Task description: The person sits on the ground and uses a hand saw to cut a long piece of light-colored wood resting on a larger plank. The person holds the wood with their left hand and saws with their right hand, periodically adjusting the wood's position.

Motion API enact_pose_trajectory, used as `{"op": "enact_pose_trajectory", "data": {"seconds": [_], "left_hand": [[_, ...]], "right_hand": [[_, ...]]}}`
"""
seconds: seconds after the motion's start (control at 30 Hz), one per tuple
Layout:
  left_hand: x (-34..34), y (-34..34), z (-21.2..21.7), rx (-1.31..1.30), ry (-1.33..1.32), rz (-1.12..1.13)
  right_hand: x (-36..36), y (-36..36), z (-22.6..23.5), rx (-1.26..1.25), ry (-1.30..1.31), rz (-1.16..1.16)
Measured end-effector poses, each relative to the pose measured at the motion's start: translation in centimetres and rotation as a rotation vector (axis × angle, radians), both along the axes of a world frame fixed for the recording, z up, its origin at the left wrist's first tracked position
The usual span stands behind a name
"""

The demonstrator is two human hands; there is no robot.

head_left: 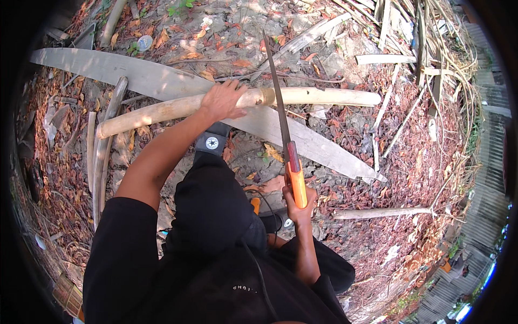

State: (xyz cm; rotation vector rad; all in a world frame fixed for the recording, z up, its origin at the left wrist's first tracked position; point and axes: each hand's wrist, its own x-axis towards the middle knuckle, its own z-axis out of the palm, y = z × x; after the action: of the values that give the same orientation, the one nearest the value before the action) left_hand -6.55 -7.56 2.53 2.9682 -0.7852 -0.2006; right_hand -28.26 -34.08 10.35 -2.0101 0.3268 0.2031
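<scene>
A pale bamboo pole (pixel 162 112) lies crosswise in front of me. My left hand (pixel 223 100) presses down and grips it just left of a brownish node. In my right hand (pixel 299 201) is a handsaw (pixel 285 129) with an orange handle, its long dark blade pointing away from me. The blade crosses the pole just right of the node; I cannot tell how deep any cut goes. Beneath the pole runs a long grey plank (pixel 156 78), slanting from upper left to lower right. My shoe (pixel 211 141) is close below the pole, near my left hand.
A weathered pole (pixel 102 156) stretches under the bamboo's left end. Split strips and dry sticks (pixel 426 43) are heaped at the far right. A short branch (pixel 383 213) lies at right, and corrugated sheeting (pixel 491 156) edges that side. Dry leaves cover the dirt.
</scene>
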Motion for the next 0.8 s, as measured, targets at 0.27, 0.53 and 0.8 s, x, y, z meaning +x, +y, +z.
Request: {"op": "enact_pose_trajectory", "data": {"seconds": [0.27,0.53,0.8], "left_hand": [[0.7,-0.2,-0.3,-0.016,-0.032,-0.011],[0.9,-0.9,0.0,-0.027,0.017,0.001],[1.8,0.2,0.8,-0.083,0.091,0.054]], "right_hand": [[-6.2,-1.7,0.1,-0.016,-0.093,0.025],[-8.0,-1.1,1.5,0.000,-0.099,-0.029],[-8.7,1.0,7.0,0.161,-0.068,0.004]]}}
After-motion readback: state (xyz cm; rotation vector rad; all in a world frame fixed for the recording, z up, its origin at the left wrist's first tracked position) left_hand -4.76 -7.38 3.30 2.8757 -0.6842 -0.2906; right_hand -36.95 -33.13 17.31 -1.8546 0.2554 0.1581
